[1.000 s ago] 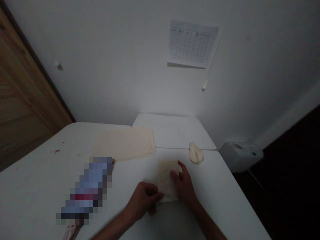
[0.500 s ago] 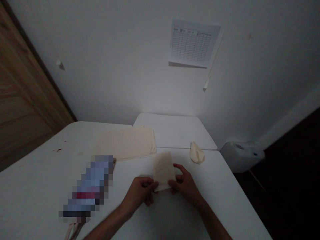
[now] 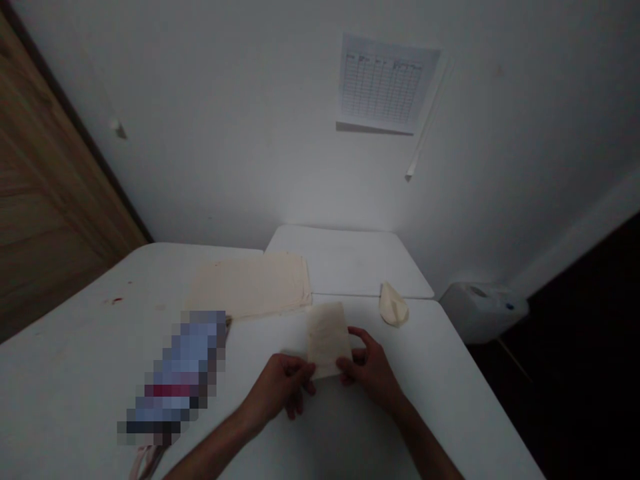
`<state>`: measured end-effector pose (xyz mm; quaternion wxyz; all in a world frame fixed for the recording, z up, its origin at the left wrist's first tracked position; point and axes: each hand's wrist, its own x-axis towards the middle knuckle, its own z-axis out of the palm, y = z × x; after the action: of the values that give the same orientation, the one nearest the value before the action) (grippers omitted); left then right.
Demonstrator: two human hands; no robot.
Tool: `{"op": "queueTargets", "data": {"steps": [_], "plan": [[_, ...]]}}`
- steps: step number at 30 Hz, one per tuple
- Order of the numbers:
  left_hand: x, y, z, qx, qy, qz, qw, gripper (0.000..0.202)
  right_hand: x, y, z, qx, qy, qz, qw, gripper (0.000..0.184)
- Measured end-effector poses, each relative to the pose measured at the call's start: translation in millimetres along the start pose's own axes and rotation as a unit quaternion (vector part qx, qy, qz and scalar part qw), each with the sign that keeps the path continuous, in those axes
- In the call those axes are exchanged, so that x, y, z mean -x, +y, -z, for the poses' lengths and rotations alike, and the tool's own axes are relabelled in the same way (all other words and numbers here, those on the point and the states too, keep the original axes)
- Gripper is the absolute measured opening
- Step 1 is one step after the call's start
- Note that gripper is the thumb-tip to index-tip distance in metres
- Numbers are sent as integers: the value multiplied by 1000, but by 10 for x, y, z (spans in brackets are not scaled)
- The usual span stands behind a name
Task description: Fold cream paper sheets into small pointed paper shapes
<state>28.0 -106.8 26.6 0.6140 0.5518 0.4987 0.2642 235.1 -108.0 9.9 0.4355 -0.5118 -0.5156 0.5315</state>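
A small folded cream cloth [image 3: 327, 337] is held up off the white table [image 3: 90, 373], tilted away from me. My left hand [image 3: 280, 390] pinches its lower left corner. My right hand [image 3: 370, 373] grips its lower right corner. A flat stack of larger cream cloths [image 3: 250, 287] lies further back on the table, to the left. A small crumpled cream piece [image 3: 393, 305] sits at the back right of the table.
A blurred-out object [image 3: 175, 373] lies on the table's left side, with straps hanging near the front edge. A second white tabletop [image 3: 350, 260] adjoins at the back. A printed sheet [image 3: 385, 83] hangs on the wall. A wooden door is at left; a white container [image 3: 483, 310] stands at right.
The folded cloth lay flat on the table under both hands a second ago; both hands have lifted it by its lower corners and now hold it up.
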Motion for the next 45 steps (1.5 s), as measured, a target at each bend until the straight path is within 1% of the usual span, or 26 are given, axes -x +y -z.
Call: {"op": "queueTargets", "data": {"steps": [11, 16, 19, 21, 23, 25, 26, 27, 28, 29, 30, 32, 34, 36, 38, 41, 45], "plan": [[-14, -19, 24, -1, -18, 16, 1000, 49, -21, 51, -3, -17, 24, -11, 1000, 71], [-7, -33, 25, 20, -19, 11, 1000, 47, -22, 48, -16, -13, 19, -12, 1000, 70], [-14, -50, 31, 28, -15, 13, 999, 46, -11, 37, -17, 28, 22, -4, 999, 67], [-29, -67, 41, 20, -7, 21, 1000, 45, 1, 33, 1, 92, 36, 20, 995, 63], [-48, -87, 57, -7, -2, 30, 1000, 45, 14, 28, 33, 189, 70, 58, 978, 61], [-68, -107, 79, -40, -4, 38, 998, 46, 24, 17, 69, 297, 108, 119, 941, 58], [-77, -117, 90, -56, -8, 42, 997, 46, 24, 9, 83, 342, 112, 160, 919, 53], [-87, -126, 102, -71, -12, 47, 996, 46, 21, -2, 93, 378, 98, 208, 897, 44], [-96, -133, 113, -82, -16, 51, 995, 45, 14, -14, 97, 402, 66, 257, 876, 33], [-105, -141, 123, -93, -20, 55, 994, 44, 3, -25, 96, 417, 24, 302, 857, 22], [-114, -147, 132, -102, -25, 58, 993, 43, -12, -35, 89, 428, -18, 337, 839, 15], [-133, -160, 144, -116, -30, 63, 991, 42, -45, -42, 69, 449, -78, 377, 806, 16], [-152, -167, 149, -130, -30, 70, 989, 40, -74, -26, 55, 472, -110, 391, 782, 16], [-168, -165, 148, -148, -28, 77, 986, 38, -92, 11, 62, 488, -129, 394, 768, 15], [-177, -147, 141, -171, -26, 82, 982, 36, -96, 56, 94, 493, -136, 390, 766, 16], [-176, -100, 129, -210, -20, 87, 974, 35, -84, 105, 167, 491, -130, 379, 774, 18], [-165, -42, 123, -260, -15, 83, 962, 35, -64, 115, 236, 483, -114, 357, 792, 17]]}}
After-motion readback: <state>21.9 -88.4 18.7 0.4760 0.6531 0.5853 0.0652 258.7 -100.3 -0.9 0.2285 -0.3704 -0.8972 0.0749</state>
